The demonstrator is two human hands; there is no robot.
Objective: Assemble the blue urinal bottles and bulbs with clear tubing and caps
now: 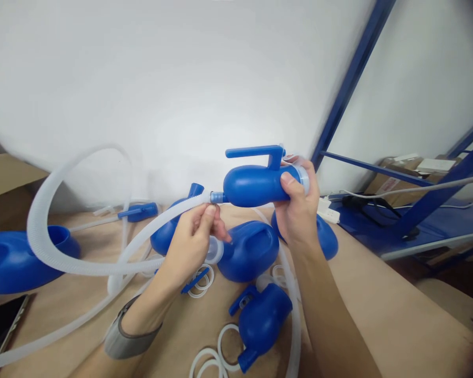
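My right hand (299, 207) is wrapped round the wide end of a blue plastic bottle (254, 184) with a flat handle on top, held up sideways above the table. My left hand (195, 236) pinches the end of a white corrugated hose (51, 252) right at the bottle's narrow blue spout (216, 197). The hose end meets the spout. The hose loops away to the left in a big arc and comes back under my left wrist.
Several more blue bottles (250, 249) lie on the brown table (378, 310), one near the front (262, 320), with white rings (213, 359) and loose hoses among them. A blue basin (8, 262) sits left. Blue shelf frame (418, 210) and cardboard boxes stand right.
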